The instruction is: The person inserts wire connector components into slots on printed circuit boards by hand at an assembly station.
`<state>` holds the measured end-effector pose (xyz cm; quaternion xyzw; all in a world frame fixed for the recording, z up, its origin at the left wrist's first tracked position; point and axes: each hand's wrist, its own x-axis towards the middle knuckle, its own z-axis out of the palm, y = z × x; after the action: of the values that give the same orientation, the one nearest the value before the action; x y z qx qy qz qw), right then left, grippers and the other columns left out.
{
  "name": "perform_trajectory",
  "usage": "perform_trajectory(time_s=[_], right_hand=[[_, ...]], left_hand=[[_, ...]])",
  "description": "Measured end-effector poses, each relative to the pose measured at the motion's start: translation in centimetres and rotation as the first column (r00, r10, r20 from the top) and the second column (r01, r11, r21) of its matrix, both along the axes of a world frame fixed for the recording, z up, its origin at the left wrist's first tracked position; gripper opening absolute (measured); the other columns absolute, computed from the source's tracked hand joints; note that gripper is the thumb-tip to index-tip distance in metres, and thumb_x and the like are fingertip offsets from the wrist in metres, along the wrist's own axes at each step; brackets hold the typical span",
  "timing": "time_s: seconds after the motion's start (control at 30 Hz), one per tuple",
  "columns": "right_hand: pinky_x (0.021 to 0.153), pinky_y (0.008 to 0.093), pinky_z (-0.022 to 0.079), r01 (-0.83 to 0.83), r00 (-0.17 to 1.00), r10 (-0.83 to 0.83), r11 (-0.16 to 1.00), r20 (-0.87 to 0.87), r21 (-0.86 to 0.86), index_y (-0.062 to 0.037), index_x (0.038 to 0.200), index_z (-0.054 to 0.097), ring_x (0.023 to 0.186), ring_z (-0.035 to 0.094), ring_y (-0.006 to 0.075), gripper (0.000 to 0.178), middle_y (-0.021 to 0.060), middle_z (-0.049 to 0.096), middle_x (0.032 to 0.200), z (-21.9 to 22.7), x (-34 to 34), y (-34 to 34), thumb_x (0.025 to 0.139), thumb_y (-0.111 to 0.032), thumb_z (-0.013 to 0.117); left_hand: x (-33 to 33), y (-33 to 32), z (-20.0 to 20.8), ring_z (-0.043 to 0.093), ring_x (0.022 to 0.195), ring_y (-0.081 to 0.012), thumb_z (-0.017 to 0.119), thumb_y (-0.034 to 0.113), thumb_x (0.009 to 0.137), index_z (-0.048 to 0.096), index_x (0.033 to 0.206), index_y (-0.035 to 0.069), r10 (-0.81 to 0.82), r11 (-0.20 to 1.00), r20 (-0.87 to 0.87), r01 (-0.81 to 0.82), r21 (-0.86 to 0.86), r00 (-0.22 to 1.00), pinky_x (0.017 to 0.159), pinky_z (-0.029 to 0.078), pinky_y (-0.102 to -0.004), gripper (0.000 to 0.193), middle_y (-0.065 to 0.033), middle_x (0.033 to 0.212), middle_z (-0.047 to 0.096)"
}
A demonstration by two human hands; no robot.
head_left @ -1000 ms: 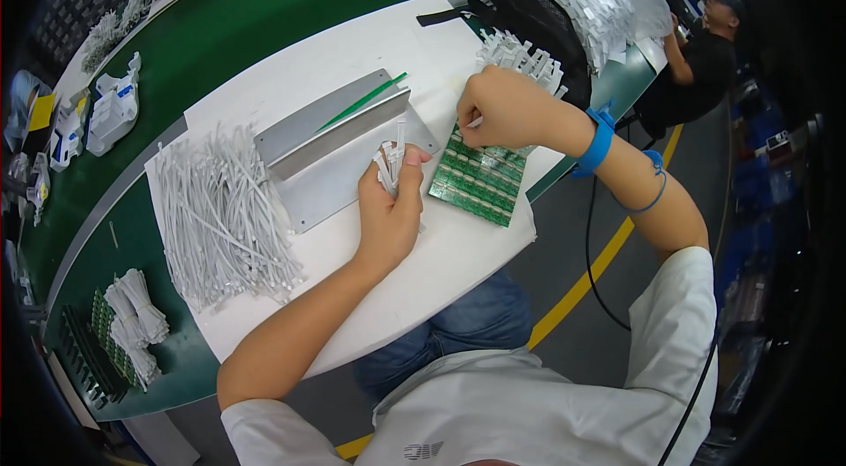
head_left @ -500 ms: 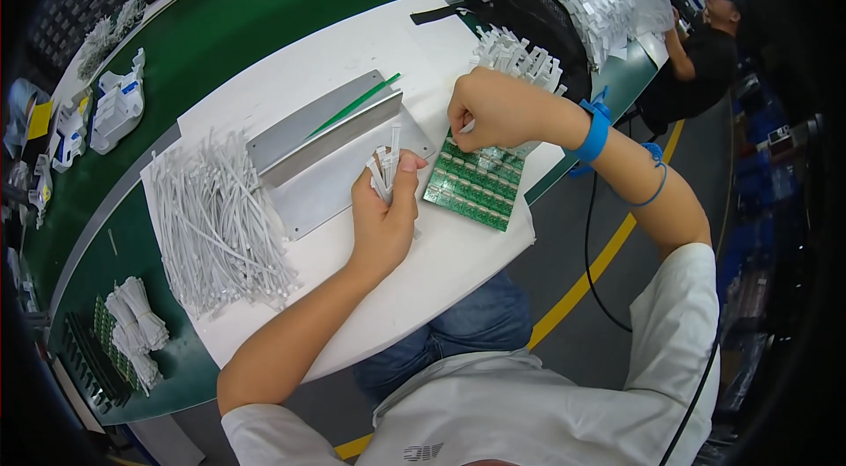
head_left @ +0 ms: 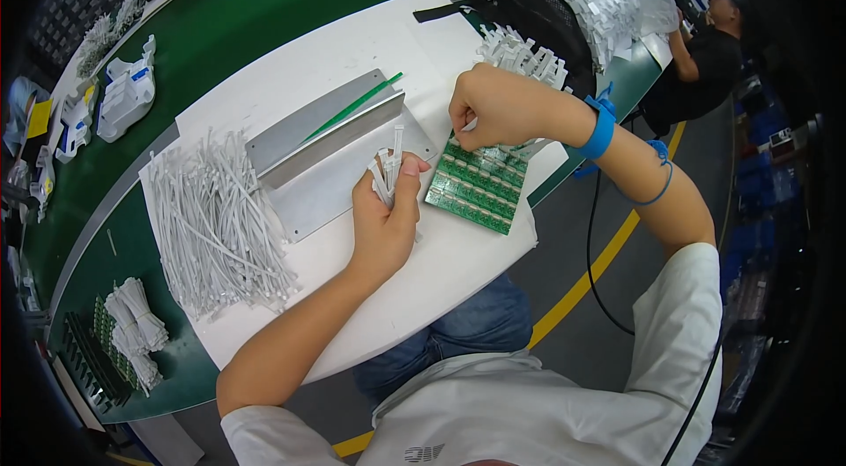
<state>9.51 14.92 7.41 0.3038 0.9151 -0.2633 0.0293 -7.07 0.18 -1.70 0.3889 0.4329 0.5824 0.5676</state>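
Observation:
My left hand (head_left: pixel 385 218) is closed round a small bunch of white cables (head_left: pixel 387 173), their flat connector ends poking up above the thumb. Beside it lies a green circuit board panel (head_left: pixel 477 188) with rows of small parts. My right hand (head_left: pixel 493 109) is pinched over the panel's far edge, a white bit of cable showing at its fingertips; the palm hides the rest. White strands (head_left: pixel 531 149) stick out below the right wrist, across the panel's far right corner. Left of my left hand stands an angled metal plate (head_left: pixel 330 168), with a green strip (head_left: pixel 352 108) behind its upright wall.
A large pile of white cables (head_left: pixel 216 224) covers the left of the white sheet (head_left: pixel 352 34). More white connectors (head_left: pixel 524 56), a black mesh bag (head_left: pixel 538 8) and a plastic bag (head_left: pixel 586 3) lie beyond my right hand. Another person (head_left: pixel 705 52) works at far right.
Both hands keep nearly the same pose and grip; the right hand has barely shifted over the panel. At far left, the white plastic housings have moved slightly to the right along the green surface.

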Motion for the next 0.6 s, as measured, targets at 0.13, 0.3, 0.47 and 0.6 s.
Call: perform_trajectory(time_s=[0.13, 0.3, 0.47, 0.6], right_hand=[[0.063, 0.0346, 0.055, 0.004, 1.0, -0.004, 1.0, 0.008, 0.017, 0.0032, 0.071, 0.073, 0.064, 0.069, 0.029, 0.013, 0.0163, 0.07, 0.07, -0.4, -0.2, 0.1, 0.066, -0.008, 0.075], [0.065, 0.0334, 0.056, 0.03, 0.996, -0.033, 0.999, 0.083, 0.038, 0.004, 0.074, 0.074, 0.066, 0.07, 0.0268, 0.014, 0.0169, 0.071, 0.072, -0.3, -0.7, 0.0, 0.068, -0.008, 0.076], [0.065, 0.0324, 0.056, 0.079, 0.975, -0.077, 0.997, 0.207, -0.003, 0.0049, 0.078, 0.075, 0.066, 0.07, 0.0247, 0.015, 0.0166, 0.072, 0.075, 0.5, -1.2, -0.2, 0.071, -0.009, 0.075], [0.064, 0.0328, 0.056, 0.103, 0.978, -0.092, 0.993, 0.187, -0.049, 0.004, 0.077, 0.076, 0.065, 0.07, 0.0243, 0.016, 0.0166, 0.072, 0.074, 0.6, -1.0, -0.3, 0.071, -0.01, 0.075]], left_hand=[[-0.1, 0.3, -0.3, 0.029, 0.05, -0.0021, 0.053, 0.023, 0.106, 0.057, 0.103, 0.002, -0.01, 1.0, -0.002, 0.01, -0.001, 1.0, 0.046, 0.024, -0.023, 0.022, 0.0052, 0.066, 0.04], [0.1, 0.3, -0.6, 0.029, 0.051, -0.002, 0.053, 0.023, 0.106, 0.057, 0.103, 0.002, -0.008, 1.0, -0.002, 0.008, -0.006, 1.0, 0.046, 0.024, -0.0228, 0.021, 0.0055, 0.066, 0.039], [0.1, 0.0, -0.3, 0.029, 0.051, -0.0017, 0.053, 0.023, 0.106, 0.057, 0.103, 0.002, -0.001, 1.0, -0.017, 0.002, 0.011, 1.0, 0.046, 0.024, -0.0225, 0.021, 0.006, 0.066, 0.039], [0.0, -0.7, 0.2, 0.03, 0.051, -0.0015, 0.053, 0.023, 0.106, 0.057, 0.103, 0.002, -0.011, 1.0, -0.022, 0.011, 0.013, 1.0, 0.045, 0.023, -0.0224, 0.022, 0.0059, 0.066, 0.039]])
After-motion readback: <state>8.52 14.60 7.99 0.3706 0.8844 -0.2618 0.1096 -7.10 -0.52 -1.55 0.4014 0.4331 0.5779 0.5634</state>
